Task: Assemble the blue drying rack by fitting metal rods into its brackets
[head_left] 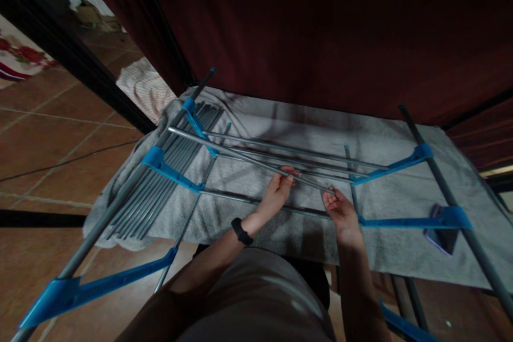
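Slantwise, left end farther off: grey rod (224, 148) in the grip of both hands (278, 188) (340, 209)

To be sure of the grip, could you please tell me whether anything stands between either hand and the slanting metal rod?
Nothing visible does: the left hand and right hand are both on the slanting metal rod, the right by its end. Another rod runs nearby, not in between.
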The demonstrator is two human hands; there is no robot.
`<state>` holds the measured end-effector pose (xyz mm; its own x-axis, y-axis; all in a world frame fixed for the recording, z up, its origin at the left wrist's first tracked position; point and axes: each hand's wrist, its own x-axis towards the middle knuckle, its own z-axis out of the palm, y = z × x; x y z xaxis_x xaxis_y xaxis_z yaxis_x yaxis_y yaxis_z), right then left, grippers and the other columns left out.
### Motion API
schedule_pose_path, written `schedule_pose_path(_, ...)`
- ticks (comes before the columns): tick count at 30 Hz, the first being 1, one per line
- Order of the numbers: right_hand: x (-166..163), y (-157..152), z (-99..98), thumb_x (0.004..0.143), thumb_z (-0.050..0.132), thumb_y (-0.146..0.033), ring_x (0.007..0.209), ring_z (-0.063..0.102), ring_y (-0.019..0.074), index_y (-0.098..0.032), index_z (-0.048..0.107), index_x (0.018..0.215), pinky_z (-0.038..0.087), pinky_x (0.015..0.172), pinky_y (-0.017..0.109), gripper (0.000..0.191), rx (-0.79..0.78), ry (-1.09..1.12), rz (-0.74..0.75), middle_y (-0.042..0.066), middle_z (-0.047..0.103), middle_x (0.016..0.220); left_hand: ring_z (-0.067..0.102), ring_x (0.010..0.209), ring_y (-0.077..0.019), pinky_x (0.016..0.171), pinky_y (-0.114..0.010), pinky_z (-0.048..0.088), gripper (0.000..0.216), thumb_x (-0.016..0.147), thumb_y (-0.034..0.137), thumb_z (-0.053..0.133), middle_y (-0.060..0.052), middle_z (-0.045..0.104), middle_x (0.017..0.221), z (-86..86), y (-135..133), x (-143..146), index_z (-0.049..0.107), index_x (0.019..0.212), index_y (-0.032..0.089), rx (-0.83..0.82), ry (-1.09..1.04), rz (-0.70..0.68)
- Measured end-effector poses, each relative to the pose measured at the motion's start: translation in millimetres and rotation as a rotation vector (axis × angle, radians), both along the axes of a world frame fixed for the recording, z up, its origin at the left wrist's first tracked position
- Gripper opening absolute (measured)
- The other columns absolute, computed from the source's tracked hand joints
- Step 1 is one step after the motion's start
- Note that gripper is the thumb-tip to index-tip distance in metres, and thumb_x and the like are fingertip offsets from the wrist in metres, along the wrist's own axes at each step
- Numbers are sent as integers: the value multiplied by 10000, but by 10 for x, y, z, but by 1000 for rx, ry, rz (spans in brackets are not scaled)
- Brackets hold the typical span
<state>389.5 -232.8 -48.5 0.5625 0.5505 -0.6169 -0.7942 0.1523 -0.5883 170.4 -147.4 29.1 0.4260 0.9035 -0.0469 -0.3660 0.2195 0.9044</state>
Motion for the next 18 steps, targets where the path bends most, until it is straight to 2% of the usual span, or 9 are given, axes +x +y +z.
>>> schedule_pose_path(5,-218,114,79,984,491,-75,655,700,90,-182,636,890,629,721,210,203,17,106,64,-9,711,747,677,1144,-247,1013,-389,518,452,938,373,685,-80,748,1136,98,-23,-15,556,1351,244,32,-11,-36)
schedule_pose_path(11,-530,218,83,942,569,-104,662,697,99,-220,626,839,626,728,215,165,75,122,168,-20,700,723,684,1109,-226,1097,-369,449,543,923,357,710,-62,758,1079,160,-25,-30,528,1422,245,66,26,-11)
schedule_pose_path(15,-575,186,68,866,663,-132,756,731,133,-222,649,863,636,753,255,91,123,104,325,11,745,816,681,1048,-214,1097,-350,429,565,941,369,687,-54,754,1007,243,59,-103,505,1460,237,159,67,26)
schedule_pose_path(18,-549,155,65,819,711,-157,774,742,168,-207,671,909,641,720,285,110,118,55,470,47,768,871,680,1035,-218,1075,-348,445,621,948,412,683,-56,744,1000,337,177,-170,463,1500,231,248,97,75)
